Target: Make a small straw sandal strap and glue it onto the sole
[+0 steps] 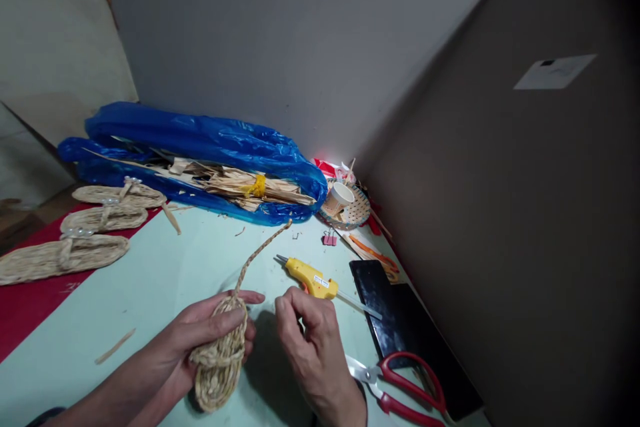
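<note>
My left hand (213, 330) is closed around a small woven straw slipper (220, 377), thumb pressed on its upper part. A strap crosses the slipper near the middle. From its top end a braided straw cord (257, 253) rises up and to the right, its tip free. Just right of the slipper and apart from it, my right hand (313, 343) is closed with thumb and index finger curled together; whatever sits in that pinch, if anything, is hidden. Beyond it lies a yellow glue gun (313, 278) with a glue stick (360, 305) in its back end.
Red-handled scissors (410, 387) and a black flat object (395, 320) lie at right. A blue plastic bag (200, 130) with a straw bundle (270, 188) spans the back, beside a basket (357, 210) holding a paper cup (341, 195). Several straw slippers (65, 257) lie at left.
</note>
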The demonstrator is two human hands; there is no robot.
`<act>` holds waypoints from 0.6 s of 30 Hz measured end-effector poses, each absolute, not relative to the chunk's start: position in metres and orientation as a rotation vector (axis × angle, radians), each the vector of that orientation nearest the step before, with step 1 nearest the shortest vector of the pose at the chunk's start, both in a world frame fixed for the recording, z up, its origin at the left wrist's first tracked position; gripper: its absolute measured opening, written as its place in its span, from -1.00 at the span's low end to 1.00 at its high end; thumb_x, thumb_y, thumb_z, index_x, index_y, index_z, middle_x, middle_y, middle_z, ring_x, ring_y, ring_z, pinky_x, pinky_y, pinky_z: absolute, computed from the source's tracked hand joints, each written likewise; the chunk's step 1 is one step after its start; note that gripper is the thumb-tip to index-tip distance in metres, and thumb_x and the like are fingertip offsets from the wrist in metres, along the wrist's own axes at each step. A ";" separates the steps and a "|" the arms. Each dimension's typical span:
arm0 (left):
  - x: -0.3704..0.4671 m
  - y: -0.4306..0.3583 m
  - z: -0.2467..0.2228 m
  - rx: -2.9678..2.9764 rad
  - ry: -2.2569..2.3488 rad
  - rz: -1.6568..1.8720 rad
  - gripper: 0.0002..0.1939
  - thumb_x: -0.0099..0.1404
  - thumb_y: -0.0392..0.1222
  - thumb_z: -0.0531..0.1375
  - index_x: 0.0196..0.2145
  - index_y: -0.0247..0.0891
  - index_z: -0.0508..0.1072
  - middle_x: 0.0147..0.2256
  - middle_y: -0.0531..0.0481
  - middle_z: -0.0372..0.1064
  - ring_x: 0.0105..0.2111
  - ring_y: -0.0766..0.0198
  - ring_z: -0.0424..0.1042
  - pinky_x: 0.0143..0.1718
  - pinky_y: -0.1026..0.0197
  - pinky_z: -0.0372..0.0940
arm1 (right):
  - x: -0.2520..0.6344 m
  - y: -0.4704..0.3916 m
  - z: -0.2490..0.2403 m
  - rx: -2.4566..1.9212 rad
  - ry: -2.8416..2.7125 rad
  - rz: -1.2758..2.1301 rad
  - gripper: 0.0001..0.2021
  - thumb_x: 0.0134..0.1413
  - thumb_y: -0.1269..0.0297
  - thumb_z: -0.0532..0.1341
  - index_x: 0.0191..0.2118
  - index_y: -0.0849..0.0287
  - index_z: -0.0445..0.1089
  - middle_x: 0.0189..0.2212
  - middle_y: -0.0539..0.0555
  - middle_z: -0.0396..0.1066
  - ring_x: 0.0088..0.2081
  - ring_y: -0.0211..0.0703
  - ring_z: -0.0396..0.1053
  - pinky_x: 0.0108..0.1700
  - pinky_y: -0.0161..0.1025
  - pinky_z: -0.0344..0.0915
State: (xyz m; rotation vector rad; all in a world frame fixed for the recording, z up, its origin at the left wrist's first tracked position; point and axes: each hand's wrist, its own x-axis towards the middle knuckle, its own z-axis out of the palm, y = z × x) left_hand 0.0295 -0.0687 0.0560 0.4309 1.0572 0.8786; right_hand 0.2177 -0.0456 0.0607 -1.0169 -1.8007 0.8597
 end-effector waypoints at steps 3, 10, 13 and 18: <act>0.029 -0.068 0.052 0.429 1.007 0.901 -0.51 0.01 0.13 0.58 -0.11 -0.05 0.74 -0.21 -0.02 0.70 -0.05 0.00 0.57 0.06 0.11 0.43 | 0.218 -0.047 0.060 -0.930 -1.847 0.836 -0.69 0.42 0.36 0.15 -0.44 0.10 0.27 -0.53 -0.12 0.30 -0.45 -0.26 0.24 -0.30 -0.28 0.18; 0.030 -0.070 0.047 0.458 0.896 0.917 -0.57 0.10 0.01 0.56 -0.06 -0.06 0.73 -0.07 -0.04 0.74 0.16 -0.13 0.55 0.14 0.04 0.39 | 0.218 -0.046 0.061 -0.821 -1.895 0.959 -0.87 0.41 0.27 0.34 -0.02 0.07 0.63 -0.19 0.06 0.65 -0.17 -0.12 0.51 -0.06 -0.24 0.38; 0.032 -0.069 0.046 0.521 0.873 0.918 -0.58 0.10 0.00 0.55 -0.07 -0.11 0.73 -0.03 -0.08 0.72 0.19 -0.18 0.52 0.19 0.01 0.35 | 0.217 -0.044 0.057 -0.785 -1.875 0.926 -0.89 0.38 0.26 0.37 -0.10 0.11 0.67 -0.28 0.07 0.65 -0.22 -0.13 0.52 -0.12 -0.26 0.41; 0.031 -0.066 0.038 0.495 0.834 0.927 -0.64 0.19 -0.07 0.53 -0.05 -0.12 0.72 -0.10 -0.07 0.74 0.01 0.01 0.61 0.04 0.14 0.41 | 0.217 -0.042 0.055 -0.790 -1.866 0.920 -0.90 0.38 0.31 0.37 -0.11 0.11 0.67 -0.30 0.07 0.67 -0.27 -0.15 0.55 -0.15 -0.26 0.45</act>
